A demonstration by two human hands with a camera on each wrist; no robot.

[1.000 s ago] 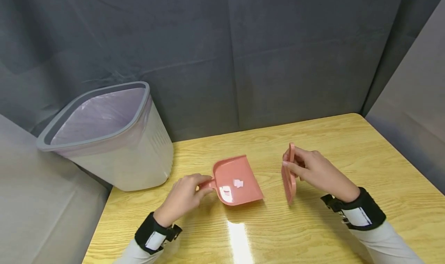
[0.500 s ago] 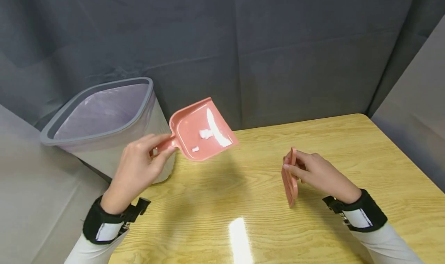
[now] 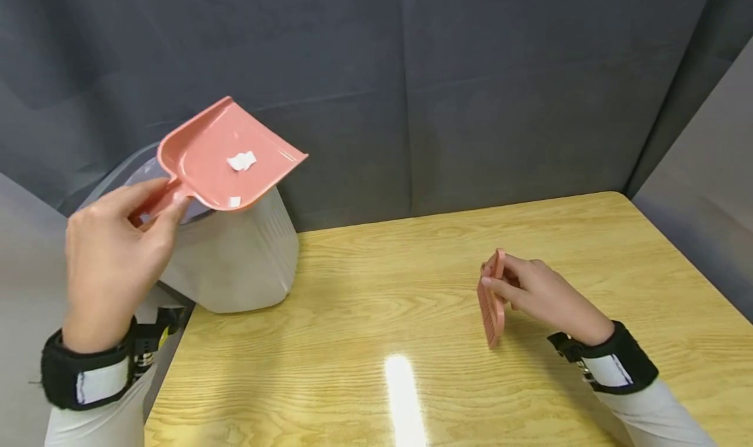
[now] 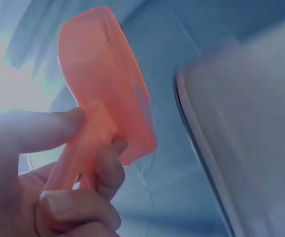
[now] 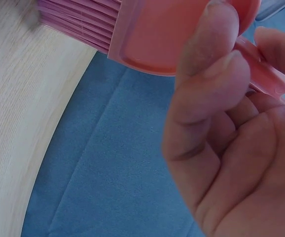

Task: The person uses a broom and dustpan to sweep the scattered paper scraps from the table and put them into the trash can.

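My left hand [image 3: 114,251] grips the handle of a pink dustpan [image 3: 206,153], raised in front of the trash bin and overlapping its rim in the head view. Two white scraps lie in the pan, a larger crumpled scrap [image 3: 242,161] near the middle and a small one [image 3: 234,202] by the near edge. The left wrist view shows the underside of the dustpan [image 4: 103,84], thumb and fingers around its handle. On the right, my right hand [image 3: 538,293] holds a pink hand brush [image 3: 493,303] upright on its edge; its bristles [image 5: 78,22] show in the right wrist view.
The pale trash bin [image 3: 247,257] with a grey rim and a lilac liner stands at the table's left back corner. A wood-grain table [image 3: 365,290] spreads between the hands. Dark grey curtain [image 3: 470,107] hangs behind, with lighter panels at both sides.
My left hand has lifted the dustpan off the table and carried it up and left, over to the bin, scraps still in it. The right hand and brush have hardly moved.
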